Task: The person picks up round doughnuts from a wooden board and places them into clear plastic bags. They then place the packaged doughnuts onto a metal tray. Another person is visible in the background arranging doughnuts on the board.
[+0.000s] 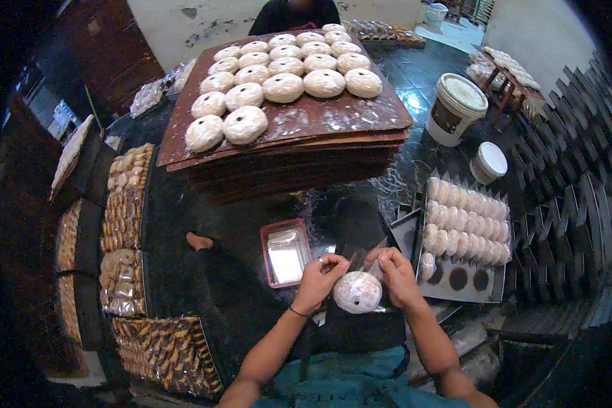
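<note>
Between my hands sits a round bun (357, 292) dusted with white powder, a dark spot on its face, inside a clear plastic bag (371, 261). My left hand (322, 279) pinches one side of the bag's mouth between thumb and fingertips. On the other side, my right hand (399, 275) grips the bag's opposite corner, which stands up above the bun. Just left of the bun, a red-rimmed plastic tub (264, 255) holds a stack of clear bags (287, 257). To the right, a metal tray (466, 295) carries rows of bagged buns (464, 219).
A stack of brown boards (331, 120) bears several powdered buns (283, 87). Behind it is a person in dark clothing (296, 18). White buckets (456, 109) stand at right, beside dark metal trays (566, 229). Trays of packed baked goods (125, 234) line the left.
</note>
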Action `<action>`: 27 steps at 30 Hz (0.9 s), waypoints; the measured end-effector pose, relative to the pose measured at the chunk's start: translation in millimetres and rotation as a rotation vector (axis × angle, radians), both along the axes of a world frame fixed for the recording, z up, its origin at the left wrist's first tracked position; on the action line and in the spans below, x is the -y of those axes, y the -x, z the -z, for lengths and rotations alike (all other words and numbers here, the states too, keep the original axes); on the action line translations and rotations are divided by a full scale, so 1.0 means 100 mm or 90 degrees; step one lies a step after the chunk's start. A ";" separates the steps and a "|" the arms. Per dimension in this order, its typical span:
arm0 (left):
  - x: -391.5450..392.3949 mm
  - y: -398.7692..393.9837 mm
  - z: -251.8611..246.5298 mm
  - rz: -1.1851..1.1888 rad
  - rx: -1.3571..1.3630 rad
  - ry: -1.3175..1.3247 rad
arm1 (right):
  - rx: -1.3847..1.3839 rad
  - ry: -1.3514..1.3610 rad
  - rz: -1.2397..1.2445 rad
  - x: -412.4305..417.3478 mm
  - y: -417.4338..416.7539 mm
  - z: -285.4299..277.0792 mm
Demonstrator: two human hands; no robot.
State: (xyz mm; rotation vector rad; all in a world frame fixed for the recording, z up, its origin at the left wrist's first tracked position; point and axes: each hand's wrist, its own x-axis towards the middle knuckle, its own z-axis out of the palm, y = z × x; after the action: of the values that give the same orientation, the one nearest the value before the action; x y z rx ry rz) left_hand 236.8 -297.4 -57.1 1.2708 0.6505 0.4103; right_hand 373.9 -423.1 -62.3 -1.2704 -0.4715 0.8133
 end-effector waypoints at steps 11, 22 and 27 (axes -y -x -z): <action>-0.01 -0.18 0.10 -0.070 0.027 -0.075 | 0.167 0.133 -0.042 0.21 -0.28 0.32; -0.08 0.02 -0.32 -0.053 0.075 0.019 | 0.210 0.082 -0.019 0.21 -0.18 -0.40; 0.11 0.18 -0.28 -0.132 -0.049 0.062 | 0.300 0.137 0.028 0.40 -0.04 -0.22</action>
State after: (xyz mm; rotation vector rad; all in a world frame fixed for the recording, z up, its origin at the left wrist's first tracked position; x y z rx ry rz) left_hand 219.1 -308.0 -29.3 1.1349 0.8614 0.4950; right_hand 377.9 -463.0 -40.3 -1.6766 -0.7425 0.5335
